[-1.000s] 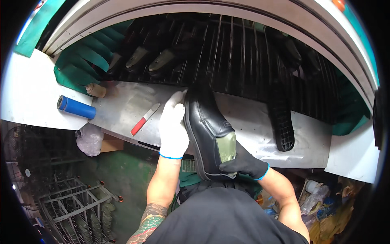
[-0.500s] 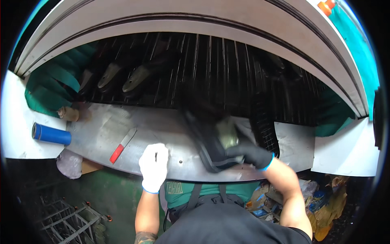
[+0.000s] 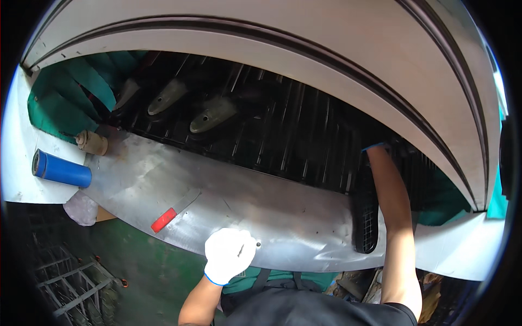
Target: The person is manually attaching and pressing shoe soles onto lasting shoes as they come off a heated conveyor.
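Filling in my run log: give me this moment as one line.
left hand: white glove, flat on metal shelf | right hand: reaching into dark rack, hidden | red-handled tool: on shelf, untouched

Blue roll (image 3: pixel 61 169) on white ledge (image 3: pixel 22 179) at left, tan roll (image 3: pixel 92 143) just beside green curtain strips (image 3: pixel 70 92). Red-handled tool (image 3: pixel 165 219) lies on metal desk (image 3: pixel 163 179). Three grey shoe forms (image 3: pixel 212 115) on dark rack (image 3: pixel 304 136). Wire rack (image 3: pixel 70 282) on floor below.
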{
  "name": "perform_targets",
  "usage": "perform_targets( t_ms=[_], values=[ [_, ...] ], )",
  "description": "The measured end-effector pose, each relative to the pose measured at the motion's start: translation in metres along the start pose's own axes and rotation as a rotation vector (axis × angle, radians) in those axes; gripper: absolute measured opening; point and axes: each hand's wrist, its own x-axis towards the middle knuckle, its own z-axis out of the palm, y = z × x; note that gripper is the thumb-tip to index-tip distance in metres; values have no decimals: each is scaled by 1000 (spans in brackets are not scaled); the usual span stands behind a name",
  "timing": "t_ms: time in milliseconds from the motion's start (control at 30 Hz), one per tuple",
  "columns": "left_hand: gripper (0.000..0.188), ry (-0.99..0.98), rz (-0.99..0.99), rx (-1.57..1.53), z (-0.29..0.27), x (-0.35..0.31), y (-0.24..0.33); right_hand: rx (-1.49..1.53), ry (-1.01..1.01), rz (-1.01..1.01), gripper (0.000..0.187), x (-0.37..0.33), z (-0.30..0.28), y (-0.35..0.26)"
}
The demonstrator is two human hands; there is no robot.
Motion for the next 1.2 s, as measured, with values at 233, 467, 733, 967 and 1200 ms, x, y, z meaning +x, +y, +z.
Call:
perform_targets(
  t_ms=[233,467,733,967,1200],
  values=[
    [11,21,100,-26,-1,2,-5,-231,170,53,43,272,31,27],
    [11,70,116,-49,-8,3,-7,-235,138,85,37,325,36,8],
    [53,-70,-47,23,-24,82,-41,135,174,28,30,55,1,-16],
    [88,-380,-138,-34,-30,223,-131,739,65,242,25,-155,77,-5],
    [57,-369,-737,-821,-47,218,-87,-61,-128,305,27,-159,54,36]
  ],
)
